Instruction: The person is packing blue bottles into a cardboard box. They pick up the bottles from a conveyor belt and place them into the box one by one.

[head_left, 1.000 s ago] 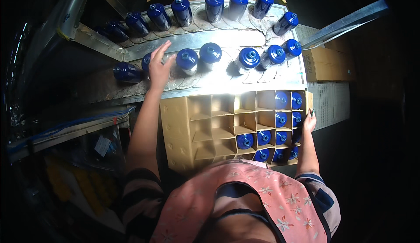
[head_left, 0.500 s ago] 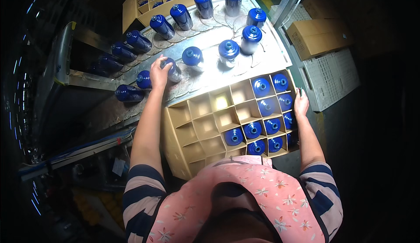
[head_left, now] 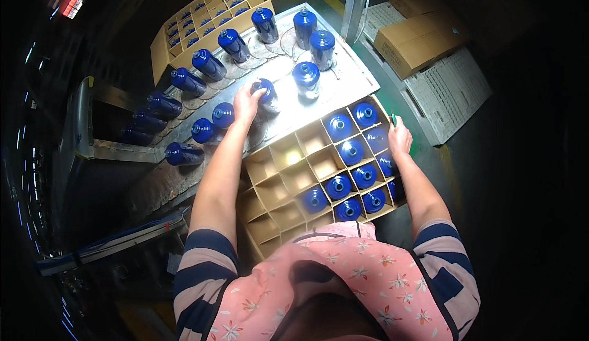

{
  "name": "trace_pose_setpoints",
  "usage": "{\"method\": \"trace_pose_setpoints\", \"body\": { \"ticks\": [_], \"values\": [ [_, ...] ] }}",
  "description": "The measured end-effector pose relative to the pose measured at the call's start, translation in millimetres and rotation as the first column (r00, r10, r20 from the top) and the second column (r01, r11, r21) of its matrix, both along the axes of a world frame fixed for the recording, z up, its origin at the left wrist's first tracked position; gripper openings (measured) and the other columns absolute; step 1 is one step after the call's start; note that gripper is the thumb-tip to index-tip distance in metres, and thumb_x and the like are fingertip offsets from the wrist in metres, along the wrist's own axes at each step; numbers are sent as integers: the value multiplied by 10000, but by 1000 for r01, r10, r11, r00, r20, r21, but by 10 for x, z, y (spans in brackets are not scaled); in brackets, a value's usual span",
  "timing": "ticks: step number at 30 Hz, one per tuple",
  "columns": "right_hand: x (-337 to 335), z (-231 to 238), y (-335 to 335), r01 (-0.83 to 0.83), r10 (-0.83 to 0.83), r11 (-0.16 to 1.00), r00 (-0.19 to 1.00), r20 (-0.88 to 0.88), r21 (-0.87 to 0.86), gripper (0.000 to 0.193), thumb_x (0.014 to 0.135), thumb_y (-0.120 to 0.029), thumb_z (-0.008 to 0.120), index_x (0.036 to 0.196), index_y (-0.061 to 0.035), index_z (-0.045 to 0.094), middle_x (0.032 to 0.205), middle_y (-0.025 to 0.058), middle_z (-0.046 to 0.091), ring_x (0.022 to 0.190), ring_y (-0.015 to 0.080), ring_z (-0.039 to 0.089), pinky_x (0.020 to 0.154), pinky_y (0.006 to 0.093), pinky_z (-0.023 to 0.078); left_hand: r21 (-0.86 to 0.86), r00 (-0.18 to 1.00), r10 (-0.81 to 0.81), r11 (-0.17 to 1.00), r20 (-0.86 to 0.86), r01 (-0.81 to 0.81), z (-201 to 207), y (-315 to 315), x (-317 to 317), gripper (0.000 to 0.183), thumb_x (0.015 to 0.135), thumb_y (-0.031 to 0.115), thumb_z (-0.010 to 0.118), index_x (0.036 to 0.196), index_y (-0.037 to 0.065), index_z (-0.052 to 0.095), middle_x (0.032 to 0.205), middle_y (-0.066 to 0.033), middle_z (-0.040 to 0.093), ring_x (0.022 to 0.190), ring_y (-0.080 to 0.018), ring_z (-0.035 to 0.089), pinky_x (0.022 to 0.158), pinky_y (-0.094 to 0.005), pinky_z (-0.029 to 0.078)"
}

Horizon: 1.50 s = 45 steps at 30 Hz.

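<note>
Conveyor [head_left: 350, 80] brightly lit. Left hand [head_left: 249, 100] half-curled, gripping bottle [head_left: 269, 95] by its top; upright, neck up, long axis vertical. Right hand [head_left: 400, 137] curled at box [head_left: 270, 191] edge, grip unclear.

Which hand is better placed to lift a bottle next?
The left hand, probably: it is at the top of a blue bottle on the metal surface; the right hand is by the right edge of the divided carton, away from that bottle.
</note>
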State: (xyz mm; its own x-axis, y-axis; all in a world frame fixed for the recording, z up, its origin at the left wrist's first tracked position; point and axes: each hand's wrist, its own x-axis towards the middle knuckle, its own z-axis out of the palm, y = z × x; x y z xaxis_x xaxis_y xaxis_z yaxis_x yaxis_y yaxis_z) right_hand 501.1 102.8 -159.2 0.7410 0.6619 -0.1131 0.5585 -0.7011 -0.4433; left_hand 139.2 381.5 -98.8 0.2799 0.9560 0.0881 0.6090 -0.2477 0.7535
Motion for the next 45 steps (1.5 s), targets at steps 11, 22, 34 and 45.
{"method": "trace_pose_setpoints", "body": {
  "ticks": [11,22,34,45],
  "values": [
    [88,28,-145,-36,36,999,999,-32,30,258,945,-278,499,1166,-161,562,900,222,677,889,420,647,794,502,498,-89,910,-91,986,404,138,126,-1216,496,250,871,-11,636,1120,-2,653,1082,-59,689,988,-139,642,893,-260,487],
    [77,73,-440,-62,62,995,998,5,72,239,951,-278,504,1131,-130,556,898,207,680,896,410,645,793,507,490,-134,764,-548,832,-340,538,-138,-3640,-272,510,774,178,735,1263,241,604,1299,5,601,1274,-247,465,1114,-492,242],
    [14,9,-727,-43,43,996,999,-6,73,247,954,-329,518,1104,-141,574,918,189,689,907,393,652,793,504,489,-75,908,-301,953,-290,292,-241,-4044,-272,323,781,210,721,1101,213,682,1255,-45,636,1291,-236,476,1100,-538,275],
    [25,-34,-641,-66,61,991,997,45,119,288,961,-370,496,1139,-158,576,898,191,685,877,403,647,764,503,488,-124,712,270,960,649,-251,1255,-3335,-1447,340,898,-49,557,1235,-8,580,1368,-133,540,1230,-184,521,1036,-294,402]
  ]
}}
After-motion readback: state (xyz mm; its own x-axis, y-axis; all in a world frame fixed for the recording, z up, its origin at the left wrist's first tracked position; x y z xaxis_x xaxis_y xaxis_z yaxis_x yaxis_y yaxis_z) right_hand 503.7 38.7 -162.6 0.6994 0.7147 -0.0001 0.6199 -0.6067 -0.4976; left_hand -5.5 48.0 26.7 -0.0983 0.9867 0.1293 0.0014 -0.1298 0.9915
